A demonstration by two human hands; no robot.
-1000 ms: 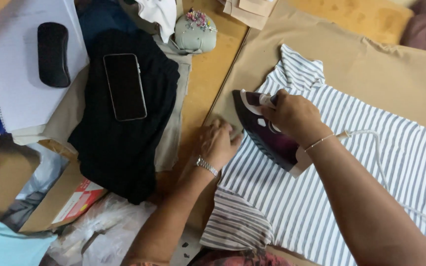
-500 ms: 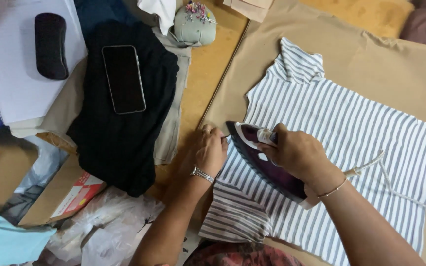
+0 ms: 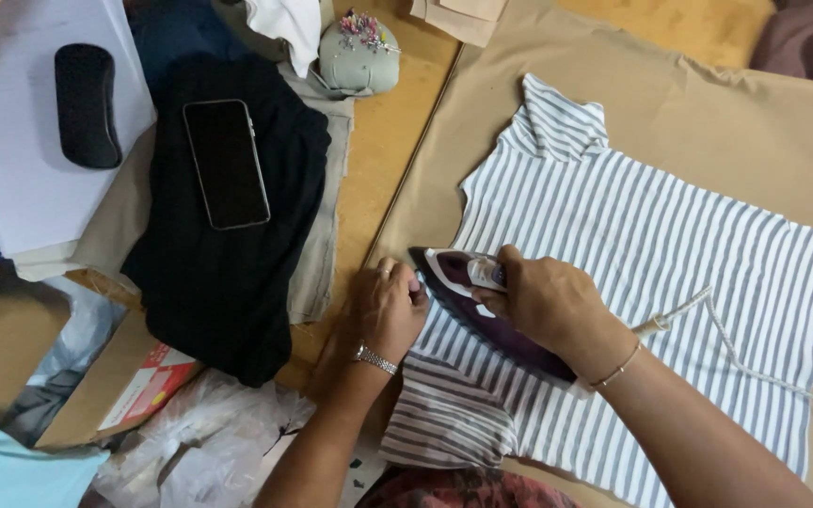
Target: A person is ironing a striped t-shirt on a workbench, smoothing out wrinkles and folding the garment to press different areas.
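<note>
While the right hand (image 3: 543,306) grips the iron (image 3: 491,310) (fingers wrapped), the left hand (image 3: 386,306) — fingers together — presses the striped top (image 3: 632,245).

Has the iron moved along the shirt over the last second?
Yes. The iron has slid away from the shirt's collar, toward the lower sleeve.

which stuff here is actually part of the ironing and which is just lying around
In use:
- purple iron, gripped by the right hand
- striped top, left hand holding its edge flat
- brown cover under the top
- white cord of the iron

Lying about:
- phone on black cloth
- glasses case on notebook
- pincushion
- plastic bags
</note>
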